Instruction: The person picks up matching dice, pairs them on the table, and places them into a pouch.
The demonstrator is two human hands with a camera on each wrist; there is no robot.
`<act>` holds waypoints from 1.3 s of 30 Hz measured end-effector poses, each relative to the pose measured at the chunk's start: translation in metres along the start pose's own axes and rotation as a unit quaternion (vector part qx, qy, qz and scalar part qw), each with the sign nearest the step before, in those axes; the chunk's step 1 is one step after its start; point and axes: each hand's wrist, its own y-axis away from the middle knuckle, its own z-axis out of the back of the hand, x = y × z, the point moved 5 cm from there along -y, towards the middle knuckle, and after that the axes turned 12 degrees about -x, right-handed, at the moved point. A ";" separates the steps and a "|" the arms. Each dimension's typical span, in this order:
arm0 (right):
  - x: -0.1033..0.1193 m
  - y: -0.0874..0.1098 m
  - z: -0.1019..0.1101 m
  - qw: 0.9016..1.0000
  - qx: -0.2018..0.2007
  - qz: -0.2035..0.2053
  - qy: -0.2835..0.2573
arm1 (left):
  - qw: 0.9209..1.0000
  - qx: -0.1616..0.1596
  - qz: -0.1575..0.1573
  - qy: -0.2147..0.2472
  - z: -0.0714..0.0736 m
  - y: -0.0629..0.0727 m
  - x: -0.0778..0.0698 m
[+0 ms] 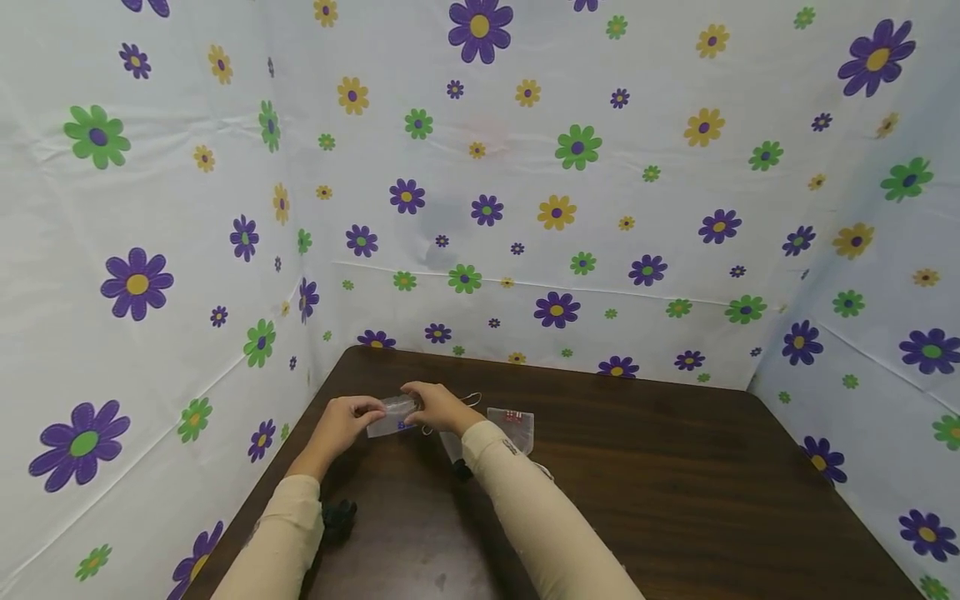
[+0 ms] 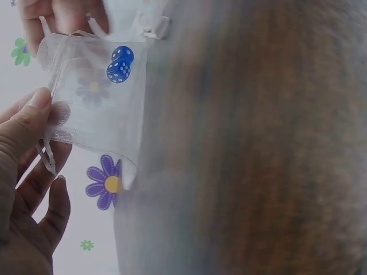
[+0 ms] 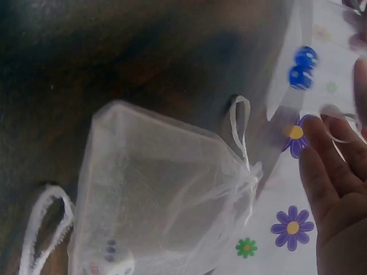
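A sheer white drawstring pouch (image 1: 392, 418) with two blue dice (image 2: 119, 66) inside is stretched between the two hands over the far left of the table. My left hand (image 1: 341, 425) pinches one edge between thumb and fingers, its other fingers loosely bent. On the opposite edge, my right hand (image 1: 442, 407) holds the pouch with thumb and fingertips near a looped cord. Below the right wrist lies a second sheer pouch (image 3: 160, 177) with a white die (image 3: 114, 260) inside, partly hidden by the forearm in the head view.
Right of the right forearm lies another sheer pouch (image 1: 517, 433) with red dice (image 1: 513, 416). The dark wooden table (image 1: 675, 483) runs up to a flower-printed cloth (image 1: 525, 167) at the back and both sides.
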 end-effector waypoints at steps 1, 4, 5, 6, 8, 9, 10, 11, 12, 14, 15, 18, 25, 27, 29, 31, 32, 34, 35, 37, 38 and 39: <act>-0.001 0.000 0.000 1.000 -0.002 0.001 0.007 | 1.000 -0.002 0.002 0.001 0.001 -0.001 -0.001; -0.001 -0.001 0.004 1.000 -0.022 0.006 0.021 | 1.000 -0.008 -0.001 0.002 0.007 -0.005 -0.006; -0.001 -0.002 0.006 0.999 -0.031 0.008 0.022 | 1.000 -0.011 -0.002 0.000 0.009 -0.007 -0.007; 0.000 -0.003 0.008 0.999 -0.039 0.010 0.021 | 1.000 -0.014 -0.003 -0.002 0.011 -0.008 -0.008; 0.002 -0.007 0.013 0.998 -0.054 0.013 0.017 | 1.000 -0.020 -0.005 -0.009 0.016 -0.010 -0.009; 0.004 -0.008 0.016 0.998 -0.060 0.017 0.013 | 1.000 -0.022 -0.006 -0.013 0.018 -0.011 -0.009; 0.004 -0.010 0.019 0.997 -0.067 0.020 0.012 | 1.000 -0.024 -0.007 -0.018 0.019 -0.013 -0.009; 0.005 -0.011 0.021 0.997 -0.072 0.021 0.009 | 0.999 -0.026 -0.007 -0.021 0.020 -0.015 -0.009; 0.007 -0.012 0.024 0.997 -0.075 0.022 0.006 | 0.999 -0.026 -0.008 -0.022 0.022 -0.017 -0.010; 0.009 -0.013 0.028 0.996 -0.082 0.025 0.002 | 0.999 -0.027 -0.012 -0.020 0.024 -0.021 -0.010; 0.009 -0.013 0.029 0.996 -0.085 0.027 0.004 | 0.999 -0.028 -0.015 -0.018 0.025 -0.022 -0.011; 0.011 -0.013 0.033 0.995 -0.090 0.031 0.006 | 0.999 -0.031 -0.024 -0.006 0.030 -0.026 -0.014; 0.013 -0.013 0.041 0.995 -0.097 0.032 -0.008 | 0.999 -0.038 -0.026 -0.006 0.037 -0.033 -0.020; 0.011 -0.013 0.043 0.994 -0.100 0.037 -0.005 | 0.999 -0.038 -0.023 -0.007 0.037 -0.033 -0.020; 0.010 -0.013 0.044 0.994 -0.102 0.041 -0.001 | 0.999 -0.044 -0.029 -0.008 0.038 -0.034 -0.020; 0.007 -0.014 0.044 0.994 -0.102 0.041 0.005 | 0.998 -0.051 -0.032 -0.010 0.040 -0.034 -0.019; 0.006 -0.014 0.045 0.994 -0.101 0.042 0.009 | 0.998 -0.054 -0.035 -0.013 0.040 -0.034 -0.019; 0.003 -0.014 0.045 0.994 -0.098 0.039 0.017 | 0.997 -0.060 -0.039 -0.019 0.041 -0.034 -0.017; 0.002 -0.013 0.046 0.994 -0.096 0.038 0.022 | 0.997 -0.062 -0.038 -0.021 0.041 -0.035 -0.017; 0.000 -0.013 0.047 0.995 -0.090 0.037 0.031 | 0.997 -0.064 -0.035 -0.026 0.042 -0.035 -0.015; -0.001 -0.012 0.048 0.995 -0.086 0.037 0.036 | 0.997 -0.065 -0.035 -0.028 0.043 -0.035 -0.015; -0.002 -0.012 0.049 0.995 -0.083 0.035 0.039 | 0.997 -0.068 -0.038 -0.030 0.044 -0.035 -0.015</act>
